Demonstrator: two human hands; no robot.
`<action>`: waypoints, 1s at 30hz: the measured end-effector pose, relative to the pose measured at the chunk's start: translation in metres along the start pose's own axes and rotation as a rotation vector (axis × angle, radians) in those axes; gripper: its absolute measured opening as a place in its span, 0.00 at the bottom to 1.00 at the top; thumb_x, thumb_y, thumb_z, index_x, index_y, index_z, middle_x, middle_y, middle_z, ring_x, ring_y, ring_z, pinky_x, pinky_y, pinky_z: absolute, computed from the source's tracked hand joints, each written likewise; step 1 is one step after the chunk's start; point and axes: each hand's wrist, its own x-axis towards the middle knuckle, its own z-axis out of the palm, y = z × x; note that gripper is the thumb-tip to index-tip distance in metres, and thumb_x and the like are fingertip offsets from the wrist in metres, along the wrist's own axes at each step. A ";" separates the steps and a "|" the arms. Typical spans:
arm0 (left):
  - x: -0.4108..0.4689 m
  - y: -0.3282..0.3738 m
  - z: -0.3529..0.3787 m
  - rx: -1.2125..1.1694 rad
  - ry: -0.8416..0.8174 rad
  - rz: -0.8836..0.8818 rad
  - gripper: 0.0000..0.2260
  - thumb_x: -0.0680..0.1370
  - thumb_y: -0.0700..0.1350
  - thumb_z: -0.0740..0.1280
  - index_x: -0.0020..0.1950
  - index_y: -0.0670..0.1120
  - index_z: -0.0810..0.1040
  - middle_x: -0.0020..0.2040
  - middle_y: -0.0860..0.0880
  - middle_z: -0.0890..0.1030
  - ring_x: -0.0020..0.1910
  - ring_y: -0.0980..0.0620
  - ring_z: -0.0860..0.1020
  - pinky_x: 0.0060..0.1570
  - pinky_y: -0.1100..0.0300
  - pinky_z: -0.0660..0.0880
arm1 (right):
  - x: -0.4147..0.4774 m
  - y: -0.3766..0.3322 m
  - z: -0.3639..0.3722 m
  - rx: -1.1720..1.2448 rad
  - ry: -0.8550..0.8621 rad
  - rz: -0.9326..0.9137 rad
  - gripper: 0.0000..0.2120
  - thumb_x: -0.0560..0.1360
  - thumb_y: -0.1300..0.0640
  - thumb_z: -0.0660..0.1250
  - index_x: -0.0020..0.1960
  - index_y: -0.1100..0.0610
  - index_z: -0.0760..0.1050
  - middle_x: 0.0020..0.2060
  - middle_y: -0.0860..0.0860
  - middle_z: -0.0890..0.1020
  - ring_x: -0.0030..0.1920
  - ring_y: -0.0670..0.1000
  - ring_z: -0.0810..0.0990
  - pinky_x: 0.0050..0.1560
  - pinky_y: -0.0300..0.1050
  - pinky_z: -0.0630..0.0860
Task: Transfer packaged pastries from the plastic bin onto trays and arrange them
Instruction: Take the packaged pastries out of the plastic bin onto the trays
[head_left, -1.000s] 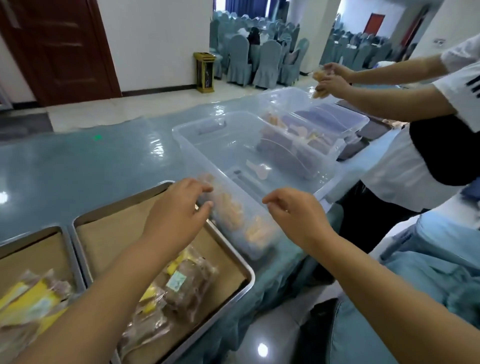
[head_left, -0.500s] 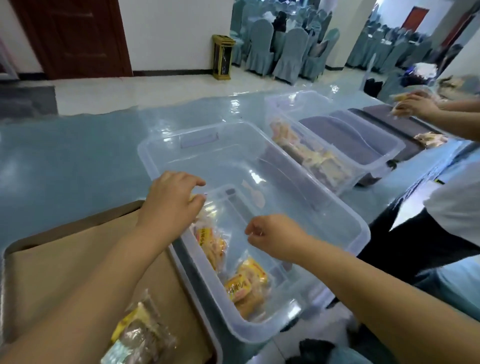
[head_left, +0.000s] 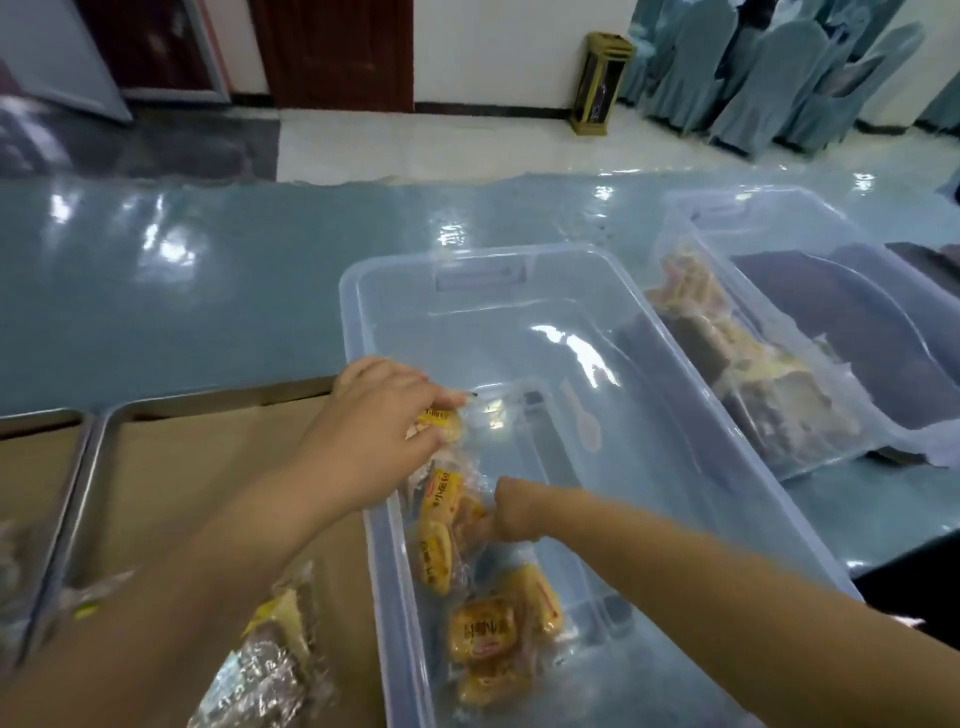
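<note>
Premises present as a banquet or function hall. Evidence: rows of fabric-covered chairs (head_left: 769, 78) at upper right, polished tile floor (head_left: 415, 145), dark wooden doors (head_left: 332, 52), a gold-trimmed standing bin (head_left: 602, 83) against the wall, and a long counter (head_left: 208, 291) under glossy blue-green covering.

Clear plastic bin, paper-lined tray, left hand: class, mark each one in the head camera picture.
Clear plastic bin (head_left: 519, 257): head view, on its far rim.
Paper-lined tray (head_left: 208, 457): head view, on bare brown paper.
Left hand (head_left: 374, 431): head view, on the back of the hand.
</note>
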 end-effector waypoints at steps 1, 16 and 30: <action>0.001 0.001 -0.001 0.006 -0.005 -0.004 0.11 0.75 0.50 0.66 0.57 0.56 0.79 0.55 0.55 0.79 0.59 0.53 0.69 0.58 0.64 0.52 | 0.004 -0.003 0.000 0.115 -0.018 -0.058 0.34 0.70 0.39 0.68 0.67 0.59 0.67 0.62 0.56 0.73 0.62 0.58 0.73 0.62 0.51 0.71; 0.005 0.004 0.001 0.083 -0.088 -0.149 0.12 0.75 0.48 0.66 0.57 0.59 0.78 0.53 0.58 0.79 0.60 0.56 0.69 0.67 0.59 0.57 | 0.025 -0.018 0.031 0.589 0.275 -0.233 0.07 0.74 0.55 0.65 0.42 0.48 0.67 0.35 0.44 0.73 0.36 0.42 0.73 0.36 0.25 0.69; 0.002 0.007 0.003 0.050 -0.072 -0.218 0.11 0.76 0.51 0.65 0.58 0.60 0.77 0.55 0.59 0.77 0.63 0.57 0.66 0.60 0.60 0.62 | 0.017 -0.004 0.020 0.572 0.391 -0.296 0.18 0.73 0.54 0.66 0.60 0.44 0.67 0.45 0.44 0.79 0.49 0.48 0.80 0.50 0.45 0.77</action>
